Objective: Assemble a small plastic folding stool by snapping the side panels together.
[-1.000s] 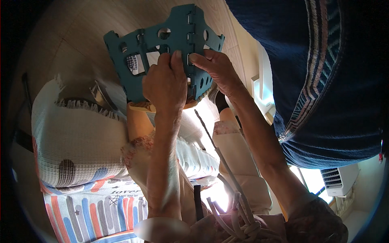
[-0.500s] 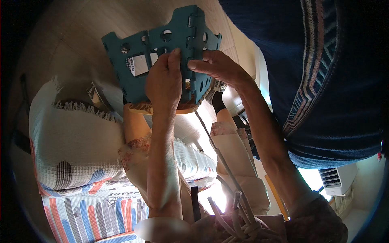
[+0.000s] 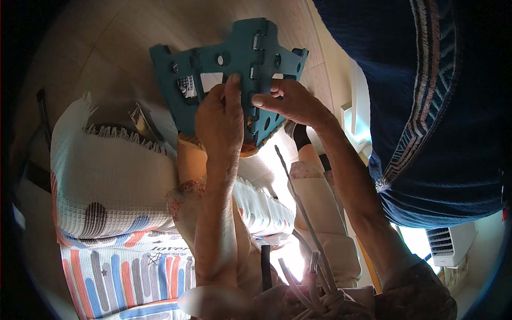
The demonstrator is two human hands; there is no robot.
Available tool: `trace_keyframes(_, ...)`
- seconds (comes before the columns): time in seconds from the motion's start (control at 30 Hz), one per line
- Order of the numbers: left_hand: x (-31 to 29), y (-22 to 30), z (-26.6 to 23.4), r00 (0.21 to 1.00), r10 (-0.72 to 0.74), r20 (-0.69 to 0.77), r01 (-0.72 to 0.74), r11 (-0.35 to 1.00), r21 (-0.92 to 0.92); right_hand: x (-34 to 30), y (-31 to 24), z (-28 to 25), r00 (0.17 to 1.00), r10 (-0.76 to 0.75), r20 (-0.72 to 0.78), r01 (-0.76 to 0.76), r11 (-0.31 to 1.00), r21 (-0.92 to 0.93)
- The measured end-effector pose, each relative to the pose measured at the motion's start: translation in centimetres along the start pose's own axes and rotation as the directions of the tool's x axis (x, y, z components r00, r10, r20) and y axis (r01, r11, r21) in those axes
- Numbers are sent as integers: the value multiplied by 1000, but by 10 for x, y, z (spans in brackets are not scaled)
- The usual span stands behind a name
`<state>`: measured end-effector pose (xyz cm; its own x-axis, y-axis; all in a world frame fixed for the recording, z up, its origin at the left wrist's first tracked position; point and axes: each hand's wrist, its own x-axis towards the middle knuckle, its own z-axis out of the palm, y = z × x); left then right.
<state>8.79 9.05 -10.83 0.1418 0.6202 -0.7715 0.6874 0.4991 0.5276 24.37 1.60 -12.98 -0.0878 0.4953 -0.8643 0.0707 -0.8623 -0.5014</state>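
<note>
A teal plastic folding stool [image 3: 184, 114] with hinged, perforated panels is tilted up before me above my knees. An orange-yellow part [image 3: 191, 141] shows along its lower edge. My left hand [image 3: 220, 114] grips the middle panel, thumb pointing up on the near face and the other fingers mostly hidden. Just to the right, my right hand [image 3: 290, 101] grips the stool by its hinged fold, with the thumb on the near side and fingertips reaching into an opening. Small metal hinge pins line that fold.
A white fringed cover [image 3: 117, 181] with coloured stripes drapes the seat at left. Dark blue cloth [image 3: 426, 106] with a patterned band hangs at right. A drawstring cord [image 3: 301, 202] rises from my waist. Wood-look floor [image 3: 106, 48] lies beyond, and a white vented unit [image 3: 448, 245] stands lower right.
The whole view has shifted, so the stool and hands appear slightly farther right and lower. The cord's tip now shows apart from the stool's lower edge. Both hands keep their hold.
</note>
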Motion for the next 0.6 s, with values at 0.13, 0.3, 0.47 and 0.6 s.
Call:
trace_keyframes(0.13,8,1,-4,997,78,5,-78,996,31,-17,2,-5,977,-47,206,54,998,-30)
trace_keyframes(0.3,12,-2,-1,997,60,38,-58,997,-56,-11,11,19,978,-134,161,123,989,78)
trace_keyframes(0.47,18,-10,-8,984,173,-32,-175,945,-277,-6,5,18,992,-116,56,113,992,54)
trace_keyframes(0.6,16,-14,-13,944,275,-184,-302,943,-140,-6,17,9,997,-81,-2,81,996,34)
